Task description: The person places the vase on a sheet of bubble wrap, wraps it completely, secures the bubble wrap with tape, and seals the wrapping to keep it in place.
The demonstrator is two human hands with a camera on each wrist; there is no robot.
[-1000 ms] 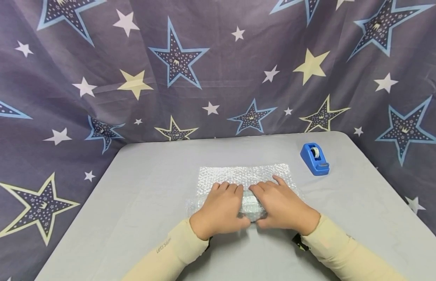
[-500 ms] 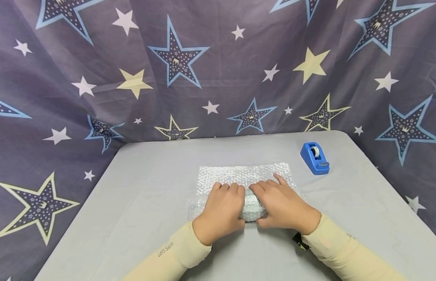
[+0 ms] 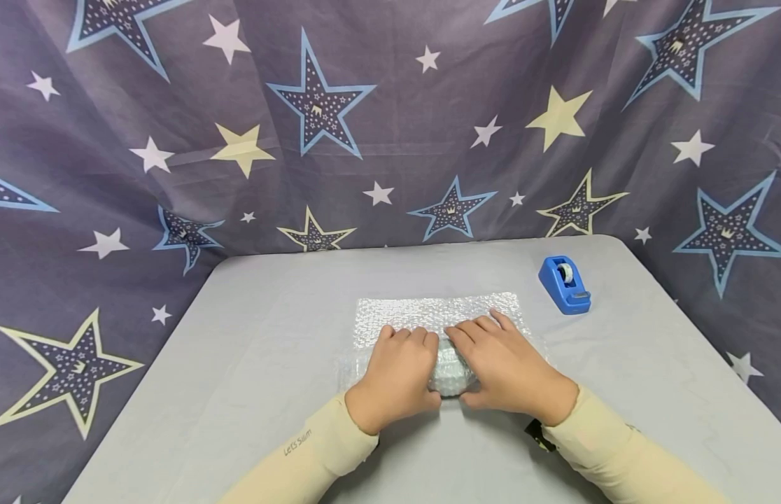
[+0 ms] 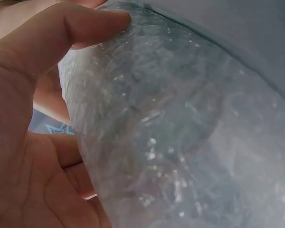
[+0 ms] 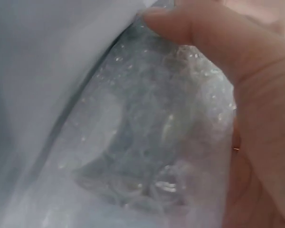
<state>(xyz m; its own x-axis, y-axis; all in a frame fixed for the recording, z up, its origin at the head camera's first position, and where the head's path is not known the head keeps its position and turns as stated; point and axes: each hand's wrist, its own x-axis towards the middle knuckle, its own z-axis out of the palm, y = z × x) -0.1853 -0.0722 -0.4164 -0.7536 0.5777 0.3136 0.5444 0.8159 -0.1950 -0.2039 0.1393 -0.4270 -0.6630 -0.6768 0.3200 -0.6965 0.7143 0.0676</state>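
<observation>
A rolled bundle of bubble wrap (image 3: 452,373) lies across the near part of the clear sheet, whose flat end (image 3: 399,316) stretches out behind it on the table. My left hand (image 3: 397,376) grips the roll's left part, thumb on the near side and fingers over the top. From the right, my right hand (image 3: 509,365) holds it the same way, its index finger close to the left one. Through the layers of wrap (image 4: 152,109) in the left wrist view, a rounded outline shows; what is inside cannot be made out. The right wrist view shows a similar curved edge under the wrap (image 5: 147,123).
A blue tape dispenser (image 3: 565,285) with a roll of tape stands at the back right of the light grey table (image 3: 271,336). Behind the table hangs a dark curtain (image 3: 390,140) printed with stars.
My left hand has shifted slightly right along the roll, and its thumb has drawn in against the near side. The right hand stays almost where it was.
</observation>
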